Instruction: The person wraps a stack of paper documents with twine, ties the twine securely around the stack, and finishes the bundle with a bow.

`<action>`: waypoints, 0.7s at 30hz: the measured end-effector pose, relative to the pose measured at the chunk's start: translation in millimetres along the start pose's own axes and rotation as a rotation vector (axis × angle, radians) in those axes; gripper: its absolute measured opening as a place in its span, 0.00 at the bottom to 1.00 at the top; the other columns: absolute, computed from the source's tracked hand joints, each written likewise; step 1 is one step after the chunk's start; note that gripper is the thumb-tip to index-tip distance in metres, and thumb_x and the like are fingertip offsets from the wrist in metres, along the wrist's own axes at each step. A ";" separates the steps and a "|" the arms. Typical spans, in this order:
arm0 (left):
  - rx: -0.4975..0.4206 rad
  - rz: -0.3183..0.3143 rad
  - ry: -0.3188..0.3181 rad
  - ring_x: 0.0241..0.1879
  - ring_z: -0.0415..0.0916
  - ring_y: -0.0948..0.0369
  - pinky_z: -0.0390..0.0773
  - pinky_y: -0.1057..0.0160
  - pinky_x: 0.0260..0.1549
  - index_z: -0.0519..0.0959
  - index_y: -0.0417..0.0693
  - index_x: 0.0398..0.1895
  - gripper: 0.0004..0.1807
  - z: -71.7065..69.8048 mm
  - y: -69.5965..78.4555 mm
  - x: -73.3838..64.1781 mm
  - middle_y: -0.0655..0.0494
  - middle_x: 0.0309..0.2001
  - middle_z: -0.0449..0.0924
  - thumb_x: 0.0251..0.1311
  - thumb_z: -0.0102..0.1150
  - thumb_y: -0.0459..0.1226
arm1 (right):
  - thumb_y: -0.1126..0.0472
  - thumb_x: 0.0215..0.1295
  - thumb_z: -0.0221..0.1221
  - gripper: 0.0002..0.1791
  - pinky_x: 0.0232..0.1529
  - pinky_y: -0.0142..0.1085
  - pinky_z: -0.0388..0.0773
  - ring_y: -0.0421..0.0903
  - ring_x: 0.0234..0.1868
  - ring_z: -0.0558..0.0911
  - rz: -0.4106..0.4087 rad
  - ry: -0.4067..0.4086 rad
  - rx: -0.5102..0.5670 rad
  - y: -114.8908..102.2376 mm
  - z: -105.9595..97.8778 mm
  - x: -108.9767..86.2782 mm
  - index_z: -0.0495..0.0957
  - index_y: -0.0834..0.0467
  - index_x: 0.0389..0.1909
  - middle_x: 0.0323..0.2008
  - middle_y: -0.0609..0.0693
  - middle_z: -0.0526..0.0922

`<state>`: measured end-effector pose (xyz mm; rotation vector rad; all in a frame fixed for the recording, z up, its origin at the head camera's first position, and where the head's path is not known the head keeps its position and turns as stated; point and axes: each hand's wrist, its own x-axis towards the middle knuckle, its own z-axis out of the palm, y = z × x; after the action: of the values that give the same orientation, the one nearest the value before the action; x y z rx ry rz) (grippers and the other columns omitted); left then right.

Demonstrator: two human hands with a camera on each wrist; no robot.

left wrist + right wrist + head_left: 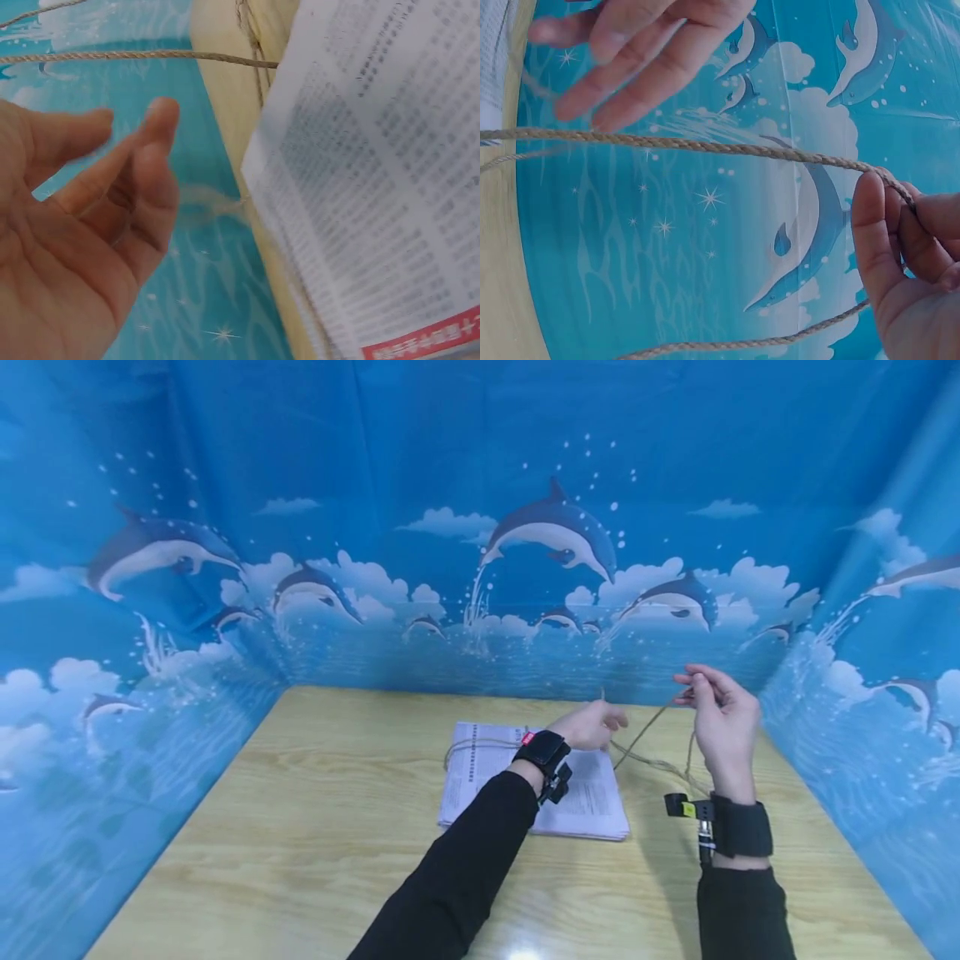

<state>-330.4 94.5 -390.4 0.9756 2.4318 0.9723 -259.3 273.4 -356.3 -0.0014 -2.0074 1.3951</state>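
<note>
A stack of printed newspapers (585, 806) lies flat on the table, with a twine rope (480, 743) running across its upper part. My right hand (723, 718), raised to the right of the stack, pinches the rope between thumb and fingers. In the right wrist view the rope (727, 148) stretches taut from this hand (922, 262) to the papers, and its loose end hangs below. Over the stack's upper right corner is my left hand (588, 725). Its fingers are loosely bent, and the left wrist view shows nothing between thumb and fingertips (161, 120). A blurred piece of rope appears beyond it.
The light wooden table (322, 827) extends around the stack. A blue curtain (420, 443) printed with dolphins stands along the back and both sides. More rope (660, 765) lies over the table between the stack and my right forearm.
</note>
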 end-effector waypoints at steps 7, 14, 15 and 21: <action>0.084 0.017 0.082 0.43 0.82 0.64 0.75 0.74 0.39 0.78 0.47 0.58 0.18 13.4 4.5 0.5 0.50 0.50 0.84 0.68 0.58 0.40 | 0.59 0.74 0.51 0.16 0.39 0.27 0.81 0.38 0.32 0.83 0.018 -0.005 0.115 2.4 0.8 1.7 0.80 0.61 0.54 0.38 0.45 0.86; 0.099 0.062 0.126 0.36 0.75 0.68 0.70 0.75 0.34 0.83 0.51 0.40 0.09 30.5 5.5 6.0 0.60 0.35 0.81 0.70 0.55 0.43 | 0.62 0.72 0.53 0.15 0.36 0.28 0.82 0.42 0.34 0.83 0.040 0.025 0.283 8.4 -3.7 4.8 0.80 0.65 0.51 0.35 0.46 0.86; 0.076 0.067 0.124 0.32 0.72 0.67 0.68 0.74 0.32 0.82 0.49 0.36 0.10 31.4 4.6 6.0 0.60 0.31 0.78 0.70 0.54 0.43 | 0.62 0.72 0.53 0.15 0.36 0.28 0.82 0.42 0.34 0.82 0.053 0.030 0.295 9.6 -4.7 5.5 0.80 0.65 0.51 0.35 0.47 0.86; -0.125 0.082 0.167 0.27 0.66 0.67 0.67 0.72 0.29 0.79 0.45 0.33 0.12 26.0 1.4 -1.6 0.60 0.29 0.72 0.72 0.52 0.42 | 0.60 0.74 0.50 0.16 0.36 0.26 0.82 0.39 0.36 0.82 0.174 0.025 0.166 17.6 -9.2 8.9 0.79 0.62 0.55 0.38 0.46 0.85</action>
<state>-314.8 106.3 -407.6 0.9931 2.4452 1.2648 -267.7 291.8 -364.4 -0.1223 -1.9026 1.6597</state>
